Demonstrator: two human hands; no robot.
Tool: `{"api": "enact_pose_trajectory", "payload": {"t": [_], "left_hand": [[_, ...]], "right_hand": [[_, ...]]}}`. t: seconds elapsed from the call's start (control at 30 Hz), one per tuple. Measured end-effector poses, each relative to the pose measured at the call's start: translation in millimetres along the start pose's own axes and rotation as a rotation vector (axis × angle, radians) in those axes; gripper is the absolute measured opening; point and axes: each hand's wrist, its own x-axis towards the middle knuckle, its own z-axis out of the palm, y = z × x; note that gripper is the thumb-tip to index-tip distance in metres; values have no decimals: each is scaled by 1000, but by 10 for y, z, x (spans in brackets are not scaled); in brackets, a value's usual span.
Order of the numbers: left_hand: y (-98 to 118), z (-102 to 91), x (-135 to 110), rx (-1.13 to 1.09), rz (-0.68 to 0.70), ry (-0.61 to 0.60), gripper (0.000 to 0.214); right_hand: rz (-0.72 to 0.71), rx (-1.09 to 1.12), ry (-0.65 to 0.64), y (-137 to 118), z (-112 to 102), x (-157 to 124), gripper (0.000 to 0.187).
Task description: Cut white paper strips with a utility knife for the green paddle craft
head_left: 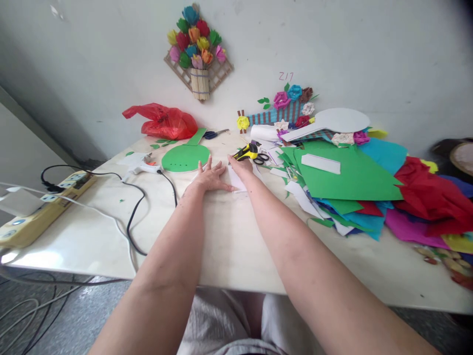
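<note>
My left hand (212,176) lies flat with its fingers spread, pressing on white paper (236,178) on the table. Close to its right, my right hand (241,168) is closed around a yellow and black utility knife (247,152), low over that paper. The blade tip is mostly hidden by my fingers. Beyond my left hand is a round green card piece (185,158) with a handle-like strip and a row of small holes. Black-handled scissors (261,159) lie just beyond my right hand.
A white glue gun (142,165) with a black cord sits left, near a yellow power strip (48,207). Green card sheets (343,172), scraps and coloured paper pile up right. Behind are a red plastic bag (166,122), dark scissors (214,133) and a white racket-shaped cutout (342,120).
</note>
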Motion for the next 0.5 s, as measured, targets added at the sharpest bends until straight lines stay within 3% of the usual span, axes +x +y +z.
{"api": "enact_pose_trajectory", "payload": {"t": [0.5], "left_hand": [[32, -14, 5, 10, 8, -56, 116]], "right_hand": [[14, 52, 13, 4, 4, -2, 26]]}}
